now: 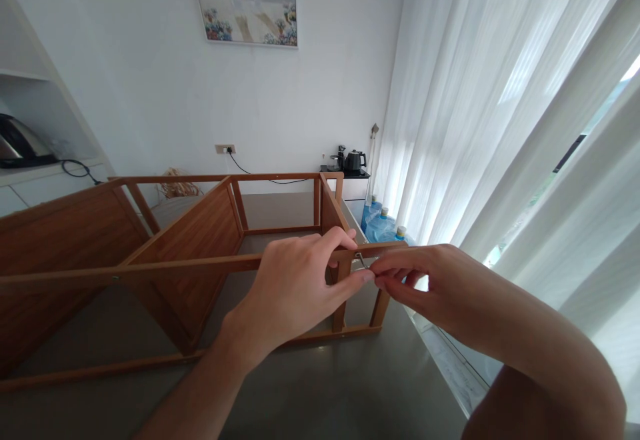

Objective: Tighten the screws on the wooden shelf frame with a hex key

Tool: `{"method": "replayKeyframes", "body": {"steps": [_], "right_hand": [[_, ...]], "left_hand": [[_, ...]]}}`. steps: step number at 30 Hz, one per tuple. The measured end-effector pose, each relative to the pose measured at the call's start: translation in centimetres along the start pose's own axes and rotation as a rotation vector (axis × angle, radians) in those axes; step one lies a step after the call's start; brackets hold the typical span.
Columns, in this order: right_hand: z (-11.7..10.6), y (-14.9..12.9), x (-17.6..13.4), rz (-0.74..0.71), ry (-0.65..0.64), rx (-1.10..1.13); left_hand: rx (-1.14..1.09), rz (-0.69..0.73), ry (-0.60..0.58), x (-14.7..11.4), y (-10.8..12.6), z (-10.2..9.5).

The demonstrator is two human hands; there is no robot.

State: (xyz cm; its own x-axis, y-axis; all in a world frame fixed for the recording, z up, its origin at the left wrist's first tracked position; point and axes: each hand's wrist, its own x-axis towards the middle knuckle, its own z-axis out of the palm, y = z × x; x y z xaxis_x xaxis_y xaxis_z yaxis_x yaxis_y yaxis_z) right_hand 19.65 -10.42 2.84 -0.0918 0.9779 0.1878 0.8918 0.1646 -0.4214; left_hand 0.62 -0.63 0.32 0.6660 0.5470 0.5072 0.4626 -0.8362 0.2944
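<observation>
A brown wooden shelf frame (185, 265) lies on its side, with slatted panels between its rails. My left hand (295, 280) is closed over the near rail by its right end, the fingers curled over the wood. Its thumb stretches right, to the fingertips of my right hand (415, 273). These pinch a small, thin metal tool that looks like a hex key (361, 260), its bent end against the rail near the corner joint. The fingers hide part of the key.
Large blue water bottles (383, 225) stand behind the frame's right end, beside white curtains (450, 93). A black kettle (355, 161) sits on a small cabinet by the back wall. A cord runs from a wall socket (225, 149). Another kettle (20, 143) is at left.
</observation>
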Motion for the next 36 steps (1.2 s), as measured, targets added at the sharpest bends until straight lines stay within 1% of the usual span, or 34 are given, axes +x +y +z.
{"method": "replayKeyframes", "body": {"steps": [5,11,19,26,31,36], "right_hand": [[-0.52,0.45,-0.30,-0.012,0.030,-0.045],[-0.38,0.59,-0.16,-0.018,0.031,-0.079],[-0.44,0.68,-0.18,0.026,0.041,-0.039],[-0.31,0.76,-0.13,-0.008,0.056,-0.043],[-0.31,0.51,-0.20,0.008,0.073,-0.076],[-0.29,0.52,-0.12,0.033,0.083,-0.054]], "left_hand": [[0.009,0.004,-0.005,-0.01,-0.06,0.11],[0.021,0.012,0.026,0.06,-0.11,0.22],[0.022,0.003,0.039,-0.04,-0.15,0.46],[0.022,0.013,0.062,0.01,-0.14,0.64],[0.022,0.007,0.060,0.01,-0.04,0.63],[0.020,-0.001,0.070,0.00,0.06,0.58]]}}
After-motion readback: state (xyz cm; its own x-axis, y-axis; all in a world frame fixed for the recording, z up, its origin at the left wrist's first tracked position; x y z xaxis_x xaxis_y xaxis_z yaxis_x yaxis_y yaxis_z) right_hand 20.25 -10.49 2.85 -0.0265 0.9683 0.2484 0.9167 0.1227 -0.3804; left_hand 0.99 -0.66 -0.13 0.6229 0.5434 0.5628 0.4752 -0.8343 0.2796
